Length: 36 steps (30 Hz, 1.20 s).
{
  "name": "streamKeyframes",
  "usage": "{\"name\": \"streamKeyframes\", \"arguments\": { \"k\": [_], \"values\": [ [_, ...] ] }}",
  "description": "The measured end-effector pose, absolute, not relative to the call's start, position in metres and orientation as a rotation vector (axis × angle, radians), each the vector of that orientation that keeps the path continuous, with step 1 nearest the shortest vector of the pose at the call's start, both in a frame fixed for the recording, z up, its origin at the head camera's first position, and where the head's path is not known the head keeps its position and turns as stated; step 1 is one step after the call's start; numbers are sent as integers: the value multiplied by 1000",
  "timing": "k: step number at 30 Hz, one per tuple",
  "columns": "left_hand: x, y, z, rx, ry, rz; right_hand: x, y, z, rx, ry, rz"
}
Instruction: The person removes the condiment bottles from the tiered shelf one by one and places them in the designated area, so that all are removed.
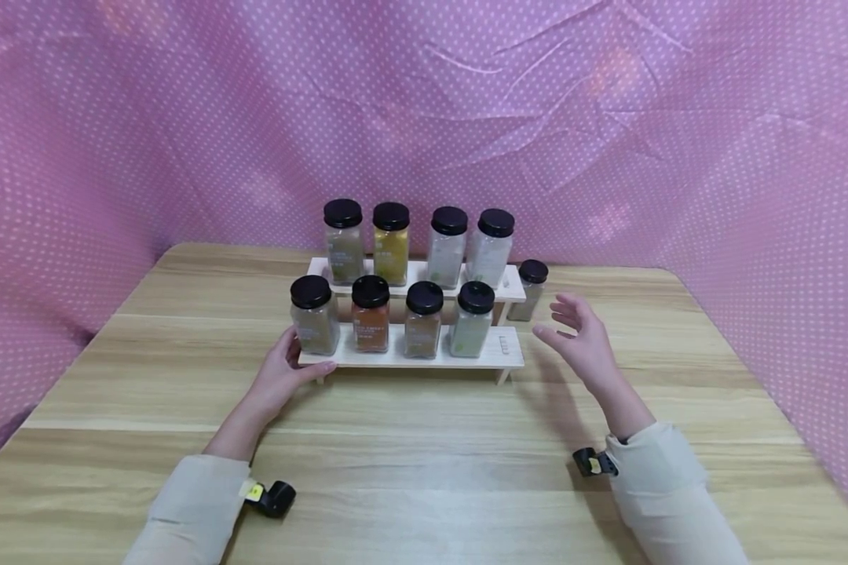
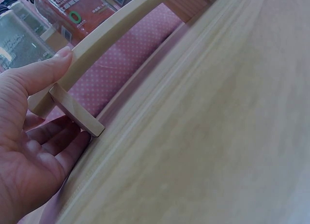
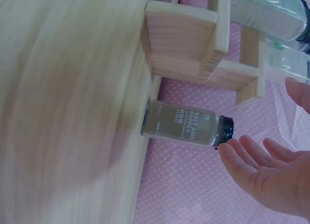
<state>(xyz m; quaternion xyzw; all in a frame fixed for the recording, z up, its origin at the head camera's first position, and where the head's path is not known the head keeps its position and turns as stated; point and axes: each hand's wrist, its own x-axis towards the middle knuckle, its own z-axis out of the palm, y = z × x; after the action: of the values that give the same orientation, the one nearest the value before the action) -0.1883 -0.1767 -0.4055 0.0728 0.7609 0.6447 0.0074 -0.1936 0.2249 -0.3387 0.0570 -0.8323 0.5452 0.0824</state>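
A pale wooden two-step spice rack (image 1: 410,361) stands on the table, carrying glass spice jars with black lids on both steps. My left hand (image 1: 283,373) grips the lower step's left end. In the left wrist view its thumb (image 2: 46,71) presses the front edge, and the fingers curl below by the short rack leg (image 2: 77,112). Beside the rack's right end, a jar of brownish-grey spice (image 1: 526,302) stands upright on the table. My right hand (image 1: 585,341) is held just right of that jar, holding nothing, fingers loosely spread; in the right wrist view its fingertips overlap the black lid (image 3: 225,131).
The upper step holds a yellow spice jar (image 1: 391,247) among others; the lower one has an orange-red jar (image 1: 371,318) and a pale green one (image 1: 472,322). A pink dotted cloth (image 1: 424,102) hangs behind and around the wooden table (image 1: 410,471).
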Motion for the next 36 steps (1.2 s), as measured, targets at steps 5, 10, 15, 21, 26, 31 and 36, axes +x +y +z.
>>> {"name": "streamKeyframes", "arguments": {
  "k": [5,10,15,21,26,31,36],
  "values": [
    [-188,-176,-405,223,2382,2009,-188,219,-336,216,-2466,1607],
    [-187,-175,-403,213,2375,2004,-183,211,-334,258,-2449,1585],
    [-186,-175,-402,214,2375,1999,-179,200,-334,288,-2427,1590],
    [-186,-175,-403,213,2386,1992,-178,188,-336,324,-2404,1628],
    [-187,-176,-404,208,2381,1987,-179,178,-337,342,-2402,1668],
    [-188,-177,-405,205,2373,1992,-180,169,-337,356,-2388,1713],
    [-189,-177,-405,206,2376,1987,-180,159,-339,368,-2377,1744]
  ]
}}
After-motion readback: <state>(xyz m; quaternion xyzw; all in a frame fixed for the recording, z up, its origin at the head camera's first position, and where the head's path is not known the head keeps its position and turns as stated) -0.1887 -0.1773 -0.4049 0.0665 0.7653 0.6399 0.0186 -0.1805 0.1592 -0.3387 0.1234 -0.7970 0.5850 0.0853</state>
